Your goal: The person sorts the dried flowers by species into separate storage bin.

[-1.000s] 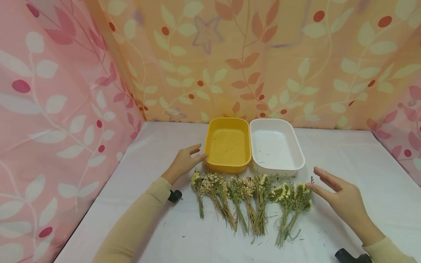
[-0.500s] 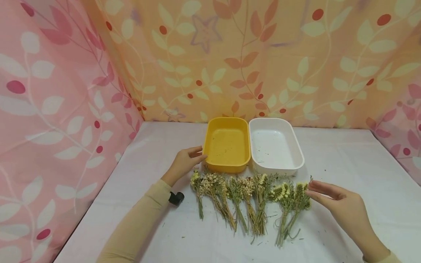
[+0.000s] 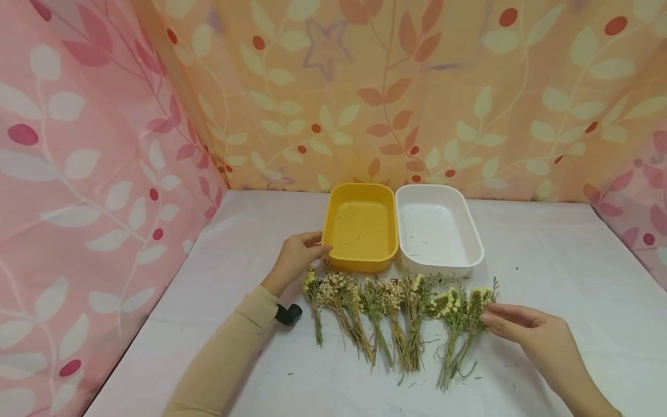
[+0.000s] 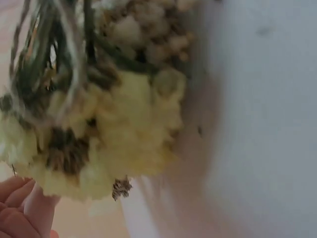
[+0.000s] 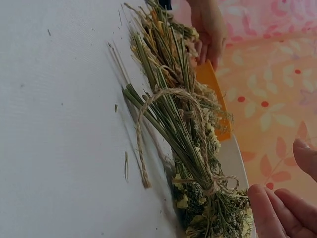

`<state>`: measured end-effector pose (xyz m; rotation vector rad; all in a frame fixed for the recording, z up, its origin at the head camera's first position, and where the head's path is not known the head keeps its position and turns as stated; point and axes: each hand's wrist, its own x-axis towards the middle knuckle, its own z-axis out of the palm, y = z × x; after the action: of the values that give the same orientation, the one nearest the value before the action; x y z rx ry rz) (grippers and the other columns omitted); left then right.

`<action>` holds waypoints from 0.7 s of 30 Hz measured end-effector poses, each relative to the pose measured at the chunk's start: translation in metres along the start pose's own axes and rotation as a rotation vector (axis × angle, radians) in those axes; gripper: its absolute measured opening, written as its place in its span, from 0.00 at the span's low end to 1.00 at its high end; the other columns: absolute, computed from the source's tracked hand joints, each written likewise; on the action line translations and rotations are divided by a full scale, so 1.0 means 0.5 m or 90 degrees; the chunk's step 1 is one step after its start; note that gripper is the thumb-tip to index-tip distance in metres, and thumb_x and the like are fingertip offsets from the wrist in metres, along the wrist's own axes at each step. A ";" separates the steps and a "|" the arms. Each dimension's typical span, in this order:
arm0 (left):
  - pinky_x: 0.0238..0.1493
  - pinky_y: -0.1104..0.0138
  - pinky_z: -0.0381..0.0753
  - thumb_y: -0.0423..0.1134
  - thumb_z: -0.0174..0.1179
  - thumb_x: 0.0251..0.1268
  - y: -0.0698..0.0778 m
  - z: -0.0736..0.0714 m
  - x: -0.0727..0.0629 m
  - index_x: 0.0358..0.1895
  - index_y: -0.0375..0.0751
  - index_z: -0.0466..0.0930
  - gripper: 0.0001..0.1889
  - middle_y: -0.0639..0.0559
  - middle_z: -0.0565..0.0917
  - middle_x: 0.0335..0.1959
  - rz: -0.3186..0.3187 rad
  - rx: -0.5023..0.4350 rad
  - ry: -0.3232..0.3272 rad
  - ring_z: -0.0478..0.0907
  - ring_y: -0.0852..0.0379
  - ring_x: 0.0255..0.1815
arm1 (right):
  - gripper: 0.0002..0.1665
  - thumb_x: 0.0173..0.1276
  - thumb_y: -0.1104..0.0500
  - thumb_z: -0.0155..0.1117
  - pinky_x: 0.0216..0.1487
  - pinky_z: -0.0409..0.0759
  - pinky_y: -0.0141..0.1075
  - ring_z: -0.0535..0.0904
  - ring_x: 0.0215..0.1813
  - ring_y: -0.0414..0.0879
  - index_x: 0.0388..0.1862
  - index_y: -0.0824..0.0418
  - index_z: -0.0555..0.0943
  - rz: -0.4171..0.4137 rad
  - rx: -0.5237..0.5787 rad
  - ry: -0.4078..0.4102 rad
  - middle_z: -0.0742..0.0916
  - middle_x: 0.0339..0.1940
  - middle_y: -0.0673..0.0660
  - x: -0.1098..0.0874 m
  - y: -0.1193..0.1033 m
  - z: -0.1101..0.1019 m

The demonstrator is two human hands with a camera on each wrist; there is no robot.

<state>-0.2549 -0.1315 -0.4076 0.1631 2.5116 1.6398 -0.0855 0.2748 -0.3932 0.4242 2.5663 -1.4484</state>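
Beside the parted right fingers [image 5: 265, 213] lies a flower bunch [image 3: 475, 313]; the left fingers [image 3: 317, 251], narrowly parted, touch the yellow tray [image 3: 365, 265].

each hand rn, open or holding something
Left hand: at the yellow tub, can't tell if gripping.
Right hand: open, by the rightmost flower bunch.

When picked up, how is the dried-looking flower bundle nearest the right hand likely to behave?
The bundle is probably light, given its slender stems. These look fairly straight, so likely stiff; the twine should help them lift together. Flowers may shed if squeezed: loose bits lie nearby.
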 end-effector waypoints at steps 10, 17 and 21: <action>0.56 0.60 0.87 0.40 0.65 0.68 -0.003 0.005 0.000 0.69 0.37 0.73 0.28 0.38 0.80 0.64 -0.016 -0.056 0.017 0.80 0.45 0.63 | 0.40 0.63 0.37 0.70 0.48 0.87 0.30 0.88 0.46 0.34 0.66 0.60 0.78 0.075 0.056 -0.068 0.90 0.48 0.41 0.002 0.014 0.009; 0.57 0.62 0.86 0.36 0.64 0.68 -0.009 0.018 0.002 0.68 0.35 0.73 0.27 0.37 0.80 0.63 -0.016 -0.114 0.042 0.79 0.45 0.64 | 0.39 0.63 0.36 0.68 0.46 0.87 0.30 0.87 0.44 0.33 0.63 0.60 0.80 0.112 0.052 -0.085 0.91 0.45 0.46 -0.002 0.030 0.011; 0.56 0.62 0.87 0.36 0.64 0.68 -0.015 0.026 -0.001 0.68 0.33 0.72 0.27 0.35 0.79 0.63 -0.021 -0.134 0.050 0.79 0.43 0.64 | 0.34 0.65 0.39 0.68 0.44 0.88 0.30 0.87 0.41 0.32 0.59 0.63 0.83 0.114 0.057 -0.079 0.92 0.41 0.47 -0.006 0.039 0.018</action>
<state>-0.2522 -0.1231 -0.4197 0.0361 2.3603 1.9177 -0.0763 0.2762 -0.4130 0.5428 2.3100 -1.4798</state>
